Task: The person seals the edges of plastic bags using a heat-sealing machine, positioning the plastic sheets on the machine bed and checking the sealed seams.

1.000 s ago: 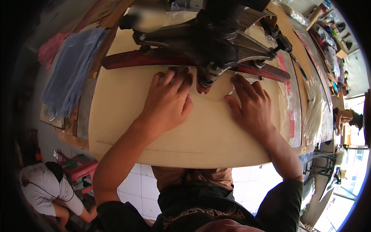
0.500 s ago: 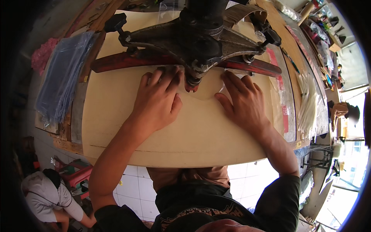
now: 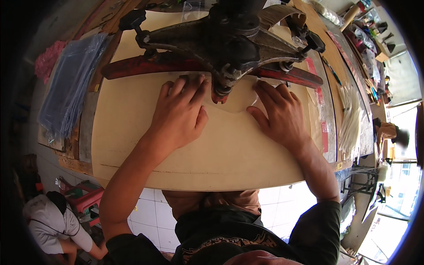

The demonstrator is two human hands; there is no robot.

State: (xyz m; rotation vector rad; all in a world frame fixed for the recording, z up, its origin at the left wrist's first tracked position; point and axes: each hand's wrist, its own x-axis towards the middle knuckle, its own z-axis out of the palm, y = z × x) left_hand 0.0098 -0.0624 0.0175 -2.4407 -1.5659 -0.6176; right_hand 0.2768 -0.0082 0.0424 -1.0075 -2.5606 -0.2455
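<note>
A dark metal press head (image 3: pixel 194 42) with black knobs stands above the tan sheet (image 3: pixel 212 150) on the bench. Along its underside runs a long red bar (image 3: pixel 145 67). My left hand (image 3: pixel 179 112) lies palm down left of the middle, fingers stretched toward the bar. On the right, my right hand (image 3: pixel 282 115) rests the same way, its thumb apart from the fingers. Between them shows the faint curved edge of a clear plastic piece (image 3: pixel 229 108). Both sets of fingertips are close to the bar; how far the plastic reaches under them is hidden.
Folded clear plastic sheets (image 3: pixel 70 86) lie at the left edge beside a pink bundle (image 3: pixel 49 59). Pale strips (image 3: pixel 350 123) are on the bench at right. Another person (image 3: pixel 55 225) bends low at lower left, near a red stool (image 3: pixel 86 198).
The view has shifted very slightly. Both hands keep their places before the red bar, and my right fingers have barely moved.
</note>
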